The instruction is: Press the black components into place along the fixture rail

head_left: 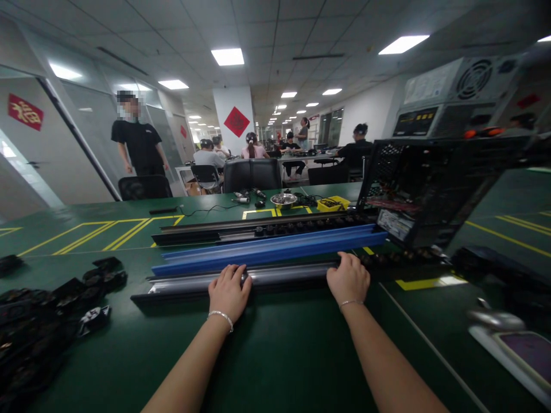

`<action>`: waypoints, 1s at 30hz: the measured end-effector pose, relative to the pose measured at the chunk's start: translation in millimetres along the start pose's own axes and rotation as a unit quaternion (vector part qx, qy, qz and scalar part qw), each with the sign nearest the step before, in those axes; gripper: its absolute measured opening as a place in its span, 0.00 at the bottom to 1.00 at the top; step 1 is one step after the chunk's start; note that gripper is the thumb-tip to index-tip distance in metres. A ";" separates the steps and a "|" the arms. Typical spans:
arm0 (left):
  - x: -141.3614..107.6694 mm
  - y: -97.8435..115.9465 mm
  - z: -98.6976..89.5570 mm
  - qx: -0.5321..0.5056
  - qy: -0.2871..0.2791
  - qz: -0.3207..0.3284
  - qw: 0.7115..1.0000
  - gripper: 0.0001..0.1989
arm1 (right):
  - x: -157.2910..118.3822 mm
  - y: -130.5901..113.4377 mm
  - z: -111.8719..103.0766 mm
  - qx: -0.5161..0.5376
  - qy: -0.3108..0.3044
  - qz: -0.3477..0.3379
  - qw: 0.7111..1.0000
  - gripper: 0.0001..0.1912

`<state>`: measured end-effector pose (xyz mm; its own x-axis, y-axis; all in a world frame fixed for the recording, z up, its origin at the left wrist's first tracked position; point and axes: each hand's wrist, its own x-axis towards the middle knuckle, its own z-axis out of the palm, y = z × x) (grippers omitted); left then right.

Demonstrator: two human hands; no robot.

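A long black channel-shaped rail (279, 276) with a shiny grey inside lies across the green table in front of me. My left hand (229, 291) is closed over its near edge, left of the middle. A small dark shiny piece shows beside the left thumb; its kind is too small to tell. My right hand (349, 279) grips the rail near its right end, fingers bent over it. Just behind lies a blue rail (267, 246), touched by neither hand. Farther back is another black rail (206, 236), with several small dark parts in its right half.
Dark parts are heaped on the left (38, 321). An open computer case (434, 189) stands at the right, power supplies (456, 92) on top. A metal bowl (284, 199) and yellow tray (333, 203) sit behind the rails. A phone (527, 350) lies at the right. One person stands beyond the table.
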<state>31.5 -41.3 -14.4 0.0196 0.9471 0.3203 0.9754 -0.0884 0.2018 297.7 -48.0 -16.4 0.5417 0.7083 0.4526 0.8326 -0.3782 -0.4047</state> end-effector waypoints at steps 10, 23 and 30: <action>-6.0 -5.8 7.4 0.023 0.035 0.031 0.999 0.21 | -1.3 14.1 8.6 0.050 0.041 -0.033 0.997 0.22; -9.9 6.2 11.6 0.010 0.019 0.185 0.982 0.19 | -8.7 -2.3 11.3 0.070 0.009 -0.099 0.993 0.19; -10.5 6.3 10.1 0.002 0.016 0.182 0.983 0.19 | -11.9 -9.8 5.6 0.058 0.006 -0.109 0.992 0.19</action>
<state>39.6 -48.7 -25.8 0.3599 0.8431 0.3996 0.9061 -0.4179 0.0656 282.5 -49.3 -22.2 0.3515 0.7584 0.5488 0.9120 -0.1450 -0.3837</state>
